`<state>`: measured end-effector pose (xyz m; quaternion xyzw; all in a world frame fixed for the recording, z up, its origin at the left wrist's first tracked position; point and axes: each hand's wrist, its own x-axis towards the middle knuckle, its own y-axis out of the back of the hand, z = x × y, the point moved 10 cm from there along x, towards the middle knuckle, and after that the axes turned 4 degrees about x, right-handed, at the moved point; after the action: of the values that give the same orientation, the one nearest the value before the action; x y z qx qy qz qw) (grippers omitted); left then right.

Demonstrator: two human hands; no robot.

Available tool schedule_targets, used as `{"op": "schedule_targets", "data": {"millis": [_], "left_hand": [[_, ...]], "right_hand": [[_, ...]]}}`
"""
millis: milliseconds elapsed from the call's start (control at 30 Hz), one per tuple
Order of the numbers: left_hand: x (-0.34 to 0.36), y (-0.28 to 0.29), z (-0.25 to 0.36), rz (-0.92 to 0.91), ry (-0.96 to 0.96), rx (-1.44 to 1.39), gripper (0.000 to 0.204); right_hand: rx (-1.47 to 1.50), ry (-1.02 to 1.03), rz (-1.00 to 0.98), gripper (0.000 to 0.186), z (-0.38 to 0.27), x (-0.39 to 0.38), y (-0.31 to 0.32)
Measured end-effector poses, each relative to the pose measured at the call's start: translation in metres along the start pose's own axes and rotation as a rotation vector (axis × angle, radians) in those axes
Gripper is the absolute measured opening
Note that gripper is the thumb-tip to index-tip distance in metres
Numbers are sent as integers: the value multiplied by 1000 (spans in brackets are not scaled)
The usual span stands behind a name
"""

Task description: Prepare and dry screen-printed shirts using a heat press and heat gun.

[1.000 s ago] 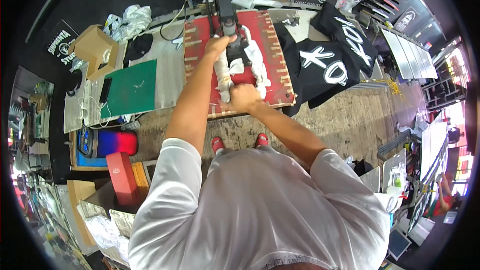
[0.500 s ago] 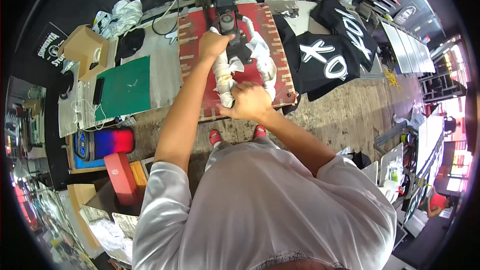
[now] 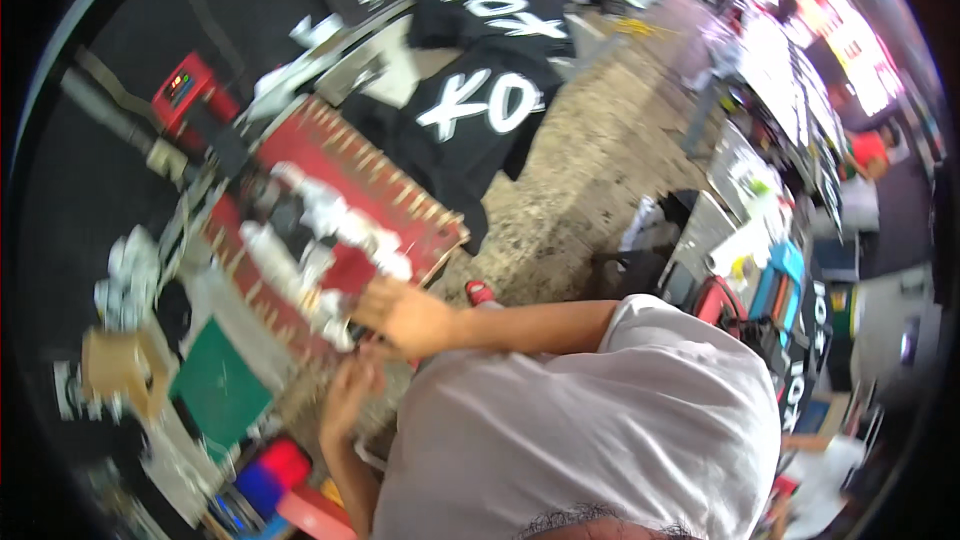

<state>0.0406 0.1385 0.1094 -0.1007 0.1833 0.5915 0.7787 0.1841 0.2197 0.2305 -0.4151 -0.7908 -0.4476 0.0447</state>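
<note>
A red heat press (image 3: 415, 220), its edges covered in tape strips, carries two white-wrapped bars (image 3: 270, 250) along its top, beside a dark central fitting. My right hand (image 3: 400, 315) is at the front end of the left bar, fingers bent toward it; blur hides whether they grip it. Just below, off the press's front edge, my left hand (image 3: 355, 385) is raised near my right fingertips. Its fingers are smeared, and I cannot make out anything in them.
Black printed shirts (image 3: 480, 105) lie beside the press. A green mat (image 3: 220, 385), cardboard box (image 3: 120, 370) and red-blue speaker (image 3: 275, 470) sit at lower left. Laden tables (image 3: 690, 240) line the right, where a person in red (image 3: 865, 155) is working. Worn flooring (image 3: 560, 220) shows between.
The view has swung round, placing the press further left. My left hand has left the far part of the left bar and dropped beside my right hand at the front.
</note>
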Motion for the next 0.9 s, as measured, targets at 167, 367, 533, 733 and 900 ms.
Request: {"op": "schedule_targets", "data": {"millis": [167,367,533,733,900], "left_hand": [[-10,-21,-108,-159,315,49,31],[1,-5,-166,281,390,-316,37],[0,-4,-193,560,327,-764,38],[-8,2,-210,621,276,-912,35],[-8,3,-212,625,247,-942,32]], "right_hand": [[94,20,22,60,0,-7,8],[119,77,27,60,-9,-2,20],[37,234,171,52,-44,9,50],[22,308,269,54,-72,19,80],[34,361,319,57,-84,19,92]]}}
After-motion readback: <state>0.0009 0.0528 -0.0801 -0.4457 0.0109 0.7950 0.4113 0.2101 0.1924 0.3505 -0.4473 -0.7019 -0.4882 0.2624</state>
